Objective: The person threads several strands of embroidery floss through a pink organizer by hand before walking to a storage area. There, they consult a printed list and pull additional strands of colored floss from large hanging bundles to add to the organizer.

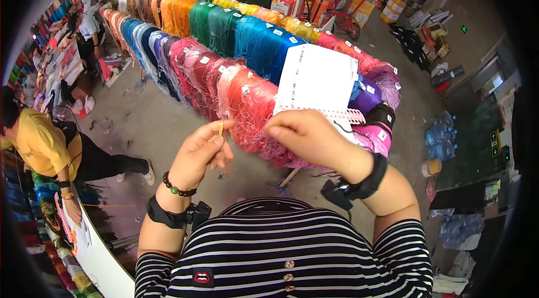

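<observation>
1. Far left of the yarn rack (224, 34): one person in a yellow shirt (39, 143), bent over a white table edge (106, 258); a second person (87, 28) further back by stacked coloured rolls.
2. Left hand (199, 155), just below the rack's red-orange hanks: thumb and forefinger pinched narrow on one short yellow-orange thread (220, 128), held upright. Dark bead bracelet and black strap on the wrist.
3. Yarn rack: two long rows of hanging hanks, too many to count; fuzzy, stringy, colours running peach, blue, purple, red, green, orange, yellow. Small white tags on most.
4. Right hand (311, 138), against the rack's pink end: fingers curled closed on one white card (317, 82), flat, rectangular, punched strip along its lower edge. Card blocks the blue and purple hanks behind. Black band on the wrist.
5. Right of the rack: red hand trolley (351, 9), cardboard boxes, shrink-wrapped water bottles (441, 135) on concrete floor.
</observation>
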The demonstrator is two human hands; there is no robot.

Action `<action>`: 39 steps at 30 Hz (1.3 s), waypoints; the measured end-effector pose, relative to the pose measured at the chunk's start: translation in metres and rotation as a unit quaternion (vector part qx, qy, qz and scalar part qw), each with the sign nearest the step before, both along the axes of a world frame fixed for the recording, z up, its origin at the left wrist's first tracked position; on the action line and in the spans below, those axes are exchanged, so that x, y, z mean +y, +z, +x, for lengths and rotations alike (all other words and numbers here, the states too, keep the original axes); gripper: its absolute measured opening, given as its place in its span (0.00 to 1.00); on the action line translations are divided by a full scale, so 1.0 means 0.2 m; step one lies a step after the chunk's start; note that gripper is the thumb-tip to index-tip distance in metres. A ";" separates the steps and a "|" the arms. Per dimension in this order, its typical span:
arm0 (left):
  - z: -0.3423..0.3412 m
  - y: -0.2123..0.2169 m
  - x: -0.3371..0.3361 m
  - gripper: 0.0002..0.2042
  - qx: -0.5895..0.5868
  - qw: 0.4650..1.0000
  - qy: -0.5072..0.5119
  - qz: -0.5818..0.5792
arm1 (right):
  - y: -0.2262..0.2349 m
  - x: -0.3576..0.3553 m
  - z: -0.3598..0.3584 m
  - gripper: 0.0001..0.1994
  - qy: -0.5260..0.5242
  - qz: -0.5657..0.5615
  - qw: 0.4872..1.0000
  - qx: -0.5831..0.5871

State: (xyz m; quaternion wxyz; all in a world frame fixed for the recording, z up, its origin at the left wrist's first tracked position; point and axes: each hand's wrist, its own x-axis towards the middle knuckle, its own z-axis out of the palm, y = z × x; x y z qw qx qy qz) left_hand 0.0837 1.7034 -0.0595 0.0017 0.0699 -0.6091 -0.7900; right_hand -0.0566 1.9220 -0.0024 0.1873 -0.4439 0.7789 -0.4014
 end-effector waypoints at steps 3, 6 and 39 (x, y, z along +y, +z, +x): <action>-0.02 0.02 0.10 0.24 0.010 1.000 -0.014 0.007 | -0.16 -0.06 0.06 0.09 0.001 -0.027 0.990 -0.137; -0.04 -0.01 0.17 0.27 0.005 0.999 -0.037 -0.035 | -0.20 -0.11 0.11 0.09 -0.013 -0.173 0.961 -0.217; -0.05 -0.09 0.42 0.22 0.051 0.999 0.016 -0.003 | -0.21 0.05 0.17 0.07 -0.073 -0.129 0.951 -0.273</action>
